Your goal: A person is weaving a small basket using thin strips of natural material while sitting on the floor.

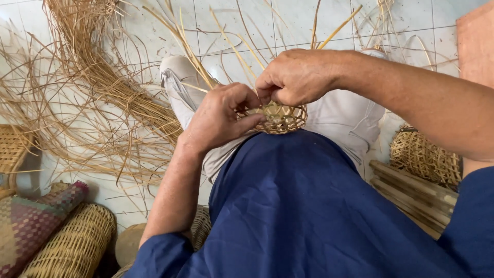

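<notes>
A small open-weave bamboo basket [280,118] on the lap is clamped by the left hand [218,116] at its rim while the right hand [296,77] is pinched on a strip [337,28]; tension should be kept even, likely.

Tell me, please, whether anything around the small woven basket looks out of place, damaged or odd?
Nothing looks damaged. The small woven basket sits on the person's lap between the left hand and right hand, with unwoven strips sticking up from its rim. Loose cane strands lie scattered untidily over the tiled floor.
</notes>
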